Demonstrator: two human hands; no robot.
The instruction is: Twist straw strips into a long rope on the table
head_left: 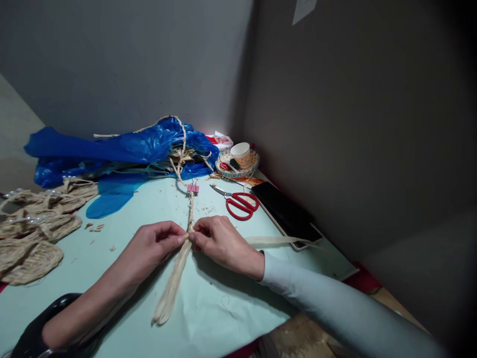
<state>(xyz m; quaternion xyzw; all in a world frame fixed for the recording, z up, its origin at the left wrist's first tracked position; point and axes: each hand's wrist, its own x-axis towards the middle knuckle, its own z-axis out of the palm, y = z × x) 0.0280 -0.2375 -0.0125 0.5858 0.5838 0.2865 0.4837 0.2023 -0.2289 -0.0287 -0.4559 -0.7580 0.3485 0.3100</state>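
Observation:
My left hand and my right hand meet at the middle of the pale green table sheet, both pinching a braided straw cord. The braid runs away from me to a pink binder clip and on up over a blue plastic bag. Loose unbraided husk strips trail from the pinch toward me. Another flat strip runs right from under my right hand.
Red-handled scissors lie just beyond my right hand. A dark phone rests by the right wall. A paper cup stands on a patterned plate in the corner. Woven straw pieces pile at the left edge.

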